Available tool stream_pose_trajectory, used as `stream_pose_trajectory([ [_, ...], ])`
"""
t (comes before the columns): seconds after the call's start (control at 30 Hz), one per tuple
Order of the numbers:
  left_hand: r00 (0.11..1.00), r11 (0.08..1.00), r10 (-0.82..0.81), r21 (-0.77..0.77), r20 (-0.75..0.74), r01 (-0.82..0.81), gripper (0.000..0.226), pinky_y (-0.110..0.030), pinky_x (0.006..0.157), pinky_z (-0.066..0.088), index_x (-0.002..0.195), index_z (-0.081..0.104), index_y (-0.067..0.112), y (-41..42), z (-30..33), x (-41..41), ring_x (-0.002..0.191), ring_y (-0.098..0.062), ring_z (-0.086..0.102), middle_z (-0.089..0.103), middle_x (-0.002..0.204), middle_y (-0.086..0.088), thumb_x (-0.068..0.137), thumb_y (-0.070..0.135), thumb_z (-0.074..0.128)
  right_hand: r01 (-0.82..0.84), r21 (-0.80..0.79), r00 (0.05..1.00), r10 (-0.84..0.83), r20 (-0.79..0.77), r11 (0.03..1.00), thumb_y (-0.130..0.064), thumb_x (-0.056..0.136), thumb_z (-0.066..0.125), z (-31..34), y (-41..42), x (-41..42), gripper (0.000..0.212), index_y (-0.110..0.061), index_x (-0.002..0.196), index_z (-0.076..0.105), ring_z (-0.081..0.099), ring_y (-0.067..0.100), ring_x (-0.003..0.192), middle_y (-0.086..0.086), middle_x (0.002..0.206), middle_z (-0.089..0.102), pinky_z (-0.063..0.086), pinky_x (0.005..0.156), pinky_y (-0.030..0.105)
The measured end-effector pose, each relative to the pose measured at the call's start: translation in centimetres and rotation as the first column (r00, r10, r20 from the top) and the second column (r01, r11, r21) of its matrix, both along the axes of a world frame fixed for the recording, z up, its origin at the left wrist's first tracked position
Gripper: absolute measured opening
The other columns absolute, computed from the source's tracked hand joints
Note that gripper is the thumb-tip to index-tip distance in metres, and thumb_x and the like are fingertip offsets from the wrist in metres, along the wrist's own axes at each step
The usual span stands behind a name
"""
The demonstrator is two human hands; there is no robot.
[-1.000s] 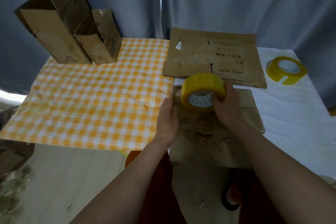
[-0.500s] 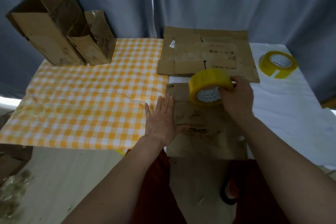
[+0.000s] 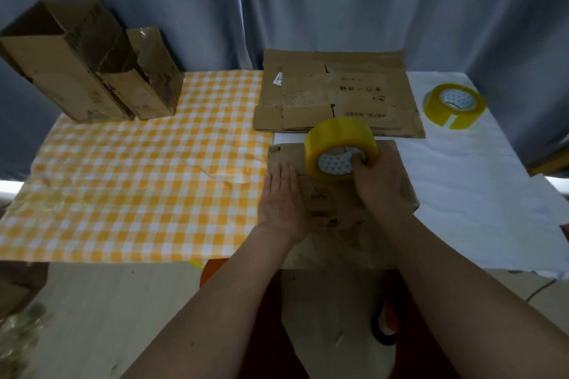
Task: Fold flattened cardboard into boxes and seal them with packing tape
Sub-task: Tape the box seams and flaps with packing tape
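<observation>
Left hand [image 3: 281, 197]: now flat, fingers straight, pressing box [image 3: 338, 203]
Right hand [image 3: 380, 181]: fingers curled through tape roll [image 3: 340, 148], returned onto box
Meaning: likely laying tape along the seam

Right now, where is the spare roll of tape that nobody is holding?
In the head view, the spare tape roll lies flat on the white sheet at the far right, just right of the flattened cardboard stack.
</observation>
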State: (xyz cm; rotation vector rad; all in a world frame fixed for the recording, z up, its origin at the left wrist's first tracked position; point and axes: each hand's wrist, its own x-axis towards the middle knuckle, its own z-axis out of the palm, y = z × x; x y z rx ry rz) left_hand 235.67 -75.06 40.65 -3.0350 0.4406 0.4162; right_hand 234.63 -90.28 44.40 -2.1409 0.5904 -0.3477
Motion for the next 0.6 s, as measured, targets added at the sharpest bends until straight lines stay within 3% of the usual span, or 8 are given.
stream_pose_trajectory([
  [0.1, 1.000, 0.999, -0.015, -0.036, 0.013, 0.016, 0.120, -0.041, 0.121, -0.008, 0.151, -0.017, 0.007, 0.2, -0.2, -0.2, 0.146, -0.027, -0.021, -0.021, 0.159, -0.014, 0.077, 0.083, 0.038, 0.006, -0.006, 0.999, -0.006, -0.032, 1.000, -0.030, 0.098, 0.049, 0.0, 0.2, 0.2, 0.018, -0.012, 0.098, 0.052, 0.048, 0.015, 0.079, -0.001, 0.085, 0.046, 0.037, 0.066, 0.027],
  [0.2, 1.000, 0.999, -0.020, -0.034, 0.012, 0.021, 0.118, -0.041, 0.121, -0.008, 0.150, -0.019, 0.010, 0.2, -0.2, -0.4, 0.146, -0.027, -0.022, -0.022, 0.158, -0.014, 0.077, 0.083, 0.037, -0.005, 0.011, 1.000, 0.005, -0.006, 1.000, -0.024, 0.098, 0.048, -0.1, 0.1, 0.4, 0.015, -0.010, 0.095, 0.052, 0.049, 0.015, 0.078, -0.001, 0.082, 0.045, 0.033, 0.057, 0.020],
  [0.27, 1.000, 1.000, -0.015, -0.025, 0.014, 0.016, 0.117, -0.042, 0.121, -0.008, 0.150, -0.020, 0.010, 0.2, -0.4, -0.5, 0.146, -0.027, -0.022, -0.023, 0.158, -0.015, 0.077, 0.083, 0.037, -0.033, -0.010, 0.999, 0.033, 0.006, 0.999, -0.020, 0.096, 0.050, 0.0, -0.3, 0.4, 0.013, -0.006, 0.096, 0.052, 0.050, 0.018, 0.083, 0.001, 0.086, 0.045, 0.035, 0.065, 0.023],
  [0.43, 1.000, 1.000, -0.026, -0.012, 0.016, 0.026, 0.116, -0.042, 0.121, -0.006, 0.149, -0.022, 0.010, 0.2, -0.4, -0.4, 0.145, -0.027, -0.023, -0.024, 0.158, -0.014, 0.079, 0.082, 0.038, -0.055, -0.091, 0.998, 0.053, -0.032, 0.994, -0.019, 0.093, 0.052, 0.0, -2.3, 0.8, 0.032, -0.005, 0.122, 0.051, 0.053, 0.031, 0.108, 0.016, 0.117, 0.055, 0.040, 0.083, 0.037],
  [0.6, 0.999, 0.999, -0.026, -0.023, 0.027, 0.026, 0.119, -0.041, 0.121, -0.007, 0.149, -0.021, 0.010, 0.4, -0.5, -0.5, 0.145, -0.027, -0.023, -0.024, 0.157, -0.015, 0.077, 0.083, 0.039, 0.016, -0.256, 1.000, -0.022, -0.022, 0.967, -0.018, 0.093, 0.053, 0.6, -5.3, 0.2, 0.037, -0.004, 0.127, 0.048, 0.049, 0.036, 0.112, 0.019, 0.123, 0.052, 0.037, 0.087, 0.040],
])
